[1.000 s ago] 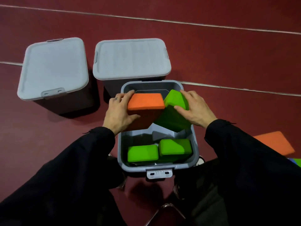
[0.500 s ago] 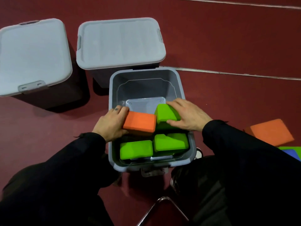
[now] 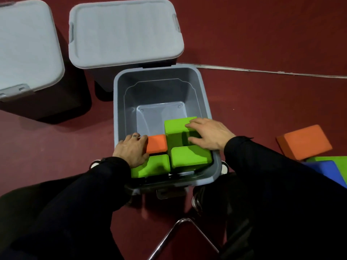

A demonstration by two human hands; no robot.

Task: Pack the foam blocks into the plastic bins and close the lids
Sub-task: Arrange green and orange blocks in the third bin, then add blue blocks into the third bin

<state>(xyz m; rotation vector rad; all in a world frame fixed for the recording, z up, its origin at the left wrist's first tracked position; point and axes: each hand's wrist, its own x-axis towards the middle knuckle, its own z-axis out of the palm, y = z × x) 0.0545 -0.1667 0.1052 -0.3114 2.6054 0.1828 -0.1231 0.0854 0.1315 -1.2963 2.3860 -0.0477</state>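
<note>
An open grey plastic bin (image 3: 120, 94) stands on the floor in front of me. Inside it, my left hand (image 3: 131, 150) presses on an orange foam block (image 3: 156, 143) at the near left. My right hand (image 3: 208, 135) grips a green foam block (image 3: 177, 135) beside the orange one, fingers over its top and side. Two more green blocks (image 3: 189, 156) (image 3: 152, 168) lie along the bin's near wall. The far half of the bin's floor is bare.
Two closed grey-lidded bins (image 3: 124, 32) (image 3: 26, 45) stand behind and to the left. To the right on the dark red floor lie an orange block (image 3: 304, 141), a blue block (image 3: 324, 168) and a green one (image 3: 336, 160). A metal chair leg (image 3: 180, 239) shows below.
Both hands have lowered the orange and green blocks from the bin's rim down into the bin, next to the two green blocks. The camera has tipped closer and downward.
</note>
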